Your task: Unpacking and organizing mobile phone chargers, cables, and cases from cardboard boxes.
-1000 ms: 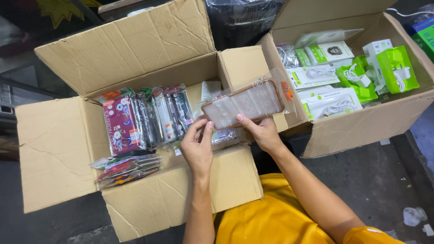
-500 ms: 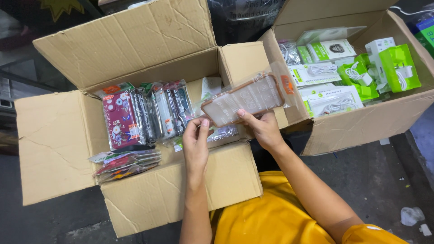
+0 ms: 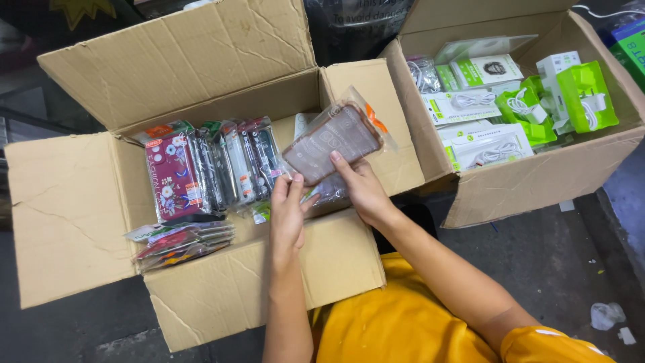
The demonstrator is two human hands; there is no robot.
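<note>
Brown phone case (image 3: 332, 141) — pinched by right hand (image 3: 363, 188), left hand (image 3: 287, 212) gripping its lower edge.

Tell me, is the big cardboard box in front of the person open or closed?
Open. All four flaps of the cardboard box are folded outward, showing a row of packaged phone cases standing inside.

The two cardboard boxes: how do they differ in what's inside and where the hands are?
The left box holds phone cases in clear sleeves, some upright in a row; the right box holds white and green packs of cables. The left hand and right hand hold a brownish case over the left box; none reaches the right box. Both stand open.
</note>
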